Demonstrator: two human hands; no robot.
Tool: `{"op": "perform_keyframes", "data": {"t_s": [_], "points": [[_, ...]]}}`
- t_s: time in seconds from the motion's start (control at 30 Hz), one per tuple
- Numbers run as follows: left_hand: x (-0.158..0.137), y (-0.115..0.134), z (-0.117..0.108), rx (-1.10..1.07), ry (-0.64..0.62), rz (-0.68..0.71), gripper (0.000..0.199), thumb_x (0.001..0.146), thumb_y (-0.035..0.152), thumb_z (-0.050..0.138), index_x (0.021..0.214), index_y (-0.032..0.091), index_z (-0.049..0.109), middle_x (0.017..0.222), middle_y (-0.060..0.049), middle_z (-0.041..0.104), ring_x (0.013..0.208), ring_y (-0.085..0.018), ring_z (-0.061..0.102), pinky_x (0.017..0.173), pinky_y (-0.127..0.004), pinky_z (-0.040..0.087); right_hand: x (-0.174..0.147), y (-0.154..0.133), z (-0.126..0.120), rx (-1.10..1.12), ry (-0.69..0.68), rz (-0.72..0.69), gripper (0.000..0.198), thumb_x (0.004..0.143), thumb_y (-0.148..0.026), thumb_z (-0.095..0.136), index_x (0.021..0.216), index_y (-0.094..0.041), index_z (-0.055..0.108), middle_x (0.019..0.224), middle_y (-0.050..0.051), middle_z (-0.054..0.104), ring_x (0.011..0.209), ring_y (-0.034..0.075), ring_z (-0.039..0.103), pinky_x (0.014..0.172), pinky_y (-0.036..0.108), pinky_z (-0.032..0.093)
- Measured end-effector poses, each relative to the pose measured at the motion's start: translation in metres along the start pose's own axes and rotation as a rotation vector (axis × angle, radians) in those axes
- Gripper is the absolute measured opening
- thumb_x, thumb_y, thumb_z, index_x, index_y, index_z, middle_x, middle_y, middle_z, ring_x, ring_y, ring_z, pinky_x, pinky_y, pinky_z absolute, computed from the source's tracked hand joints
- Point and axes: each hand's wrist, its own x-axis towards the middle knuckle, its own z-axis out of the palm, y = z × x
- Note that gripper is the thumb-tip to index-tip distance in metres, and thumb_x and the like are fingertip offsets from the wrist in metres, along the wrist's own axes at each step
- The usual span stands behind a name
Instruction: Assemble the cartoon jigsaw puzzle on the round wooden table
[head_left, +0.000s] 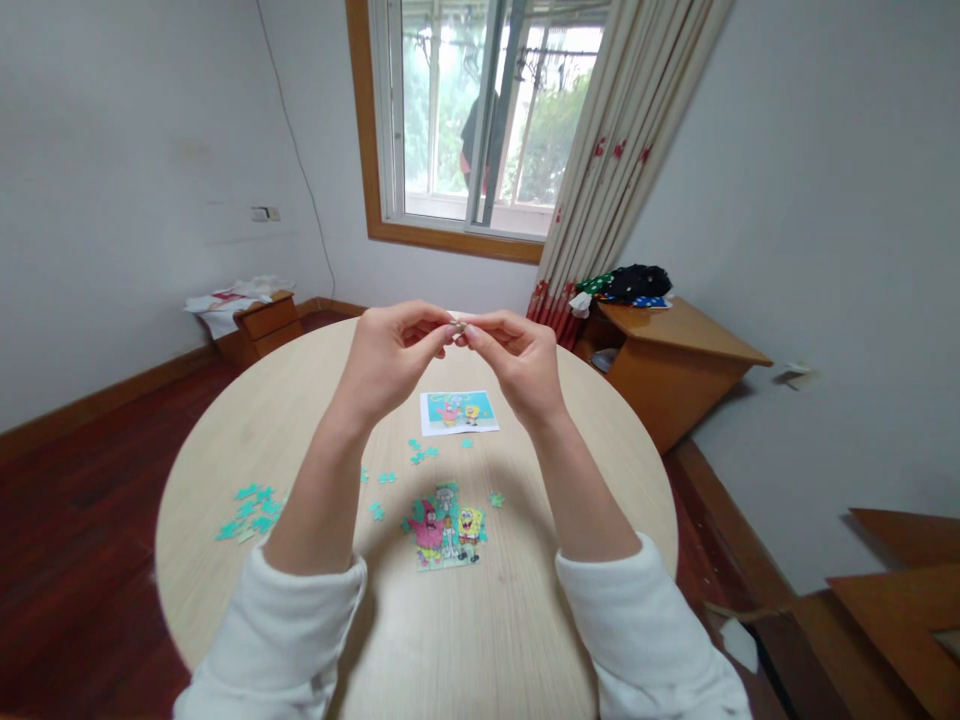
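Note:
Both arms reach forward over the round table, and the fingertips meet above its far part. My left hand [401, 350] and my right hand [517, 355] pinch one small greyish jigsaw piece [458, 327] between them; fingers hide most of it. Below, near the table's middle, lies a partly joined jigsaw puzzle [448, 530] with a pink starfish, a grey figure and a yellow sponge character. A printed reference picture [459, 412] of a similar scene rests flat beyond it. Loose turquoise pieces [424, 453] lie between the two, with one piece [497, 499] just right of the puzzle.
A heap of turquoise pieces [251, 512] sits on the left of the pale wooden table [480, 650]. Behind stand a small cabinet [266, 325] at left and a wooden desk [682, 335] with clothes on it at right. A window and curtain [622, 150] are ahead.

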Motion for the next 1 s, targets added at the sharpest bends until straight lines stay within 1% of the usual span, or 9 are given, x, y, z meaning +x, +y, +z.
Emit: {"op": "perform_keyframes", "data": {"t_s": [0.2,0.33,0.47,0.57,0.7,1.0], "points": [[0.011,-0.009,-0.003,0.059,-0.017,-0.021,0.022,0.072,0.034,0.065,0.072,0.012,0.067,0.066,-0.006,0.068,0.058,-0.013,0.061,0.055,-0.023,0.049,0.008,0.014,0.004,-0.029,0.021,-0.005,0.026,0.076,-0.044,0.063,0.083,-0.02,0.069,0.078,0.003,0.068,0.073,0.014,0.062,0.071,0.031,0.052],[0.018,-0.011,-0.004,0.065,-0.012,-0.035,0.023,0.073,0.034,0.064,0.074,0.012,0.067,0.066,-0.006,0.068,0.057,-0.012,0.06,0.053,-0.023,0.048,0.013,0.018,0.008,-0.058,0.063,-0.033,0.024,0.077,-0.042,0.063,0.084,-0.021,0.068,0.079,0.002,0.067,0.071,0.013,0.061,0.069,0.03,0.051],[0.023,-0.012,-0.004,0.071,0.015,-0.032,0.02,0.073,0.032,0.063,0.076,0.013,0.068,0.067,-0.005,0.068,0.059,-0.012,0.06,0.055,-0.022,0.05,0.02,0.021,0.013,-0.068,0.112,-0.059,0.019,0.078,-0.039,0.062,0.085,-0.021,0.067,0.08,0.002,0.067,0.075,0.013,0.06,0.07,0.029,0.05],[0.026,-0.012,-0.005,0.079,0.028,-0.018,0.018,0.074,0.032,0.063,0.076,0.015,0.068,0.067,-0.004,0.068,0.059,-0.012,0.061,0.055,-0.022,0.05,0.023,0.023,0.015,-0.053,0.13,-0.078,0.016,0.079,-0.036,0.061,0.085,-0.022,0.066,0.082,0.002,0.067,0.076,0.013,0.06,0.07,0.029,0.05],[0.028,-0.014,-0.006,0.098,0.032,0.002,0.017,0.075,0.031,0.063,0.076,0.015,0.069,0.067,-0.003,0.068,0.06,-0.013,0.062,0.057,-0.022,0.051,0.026,0.024,0.016,-0.045,0.145,-0.095,0.014,0.079,-0.034,0.061,0.083,-0.022,0.065,0.08,0.001,0.066,0.072,0.013,0.06,0.068,0.03,0.05],[0.029,-0.012,-0.005,0.121,0.017,0.045,0.012,0.077,0.026,0.062,0.078,0.016,0.069,0.069,-0.003,0.068,0.058,-0.011,0.061,0.057,-0.022,0.052,0.029,0.021,0.015,-0.099,0.161,-0.132,0.011,0.081,-0.031,0.059,0.081,-0.02,0.064,0.076,0.001,0.065,0.071,0.013,0.06,0.066,0.029,0.049]]}}
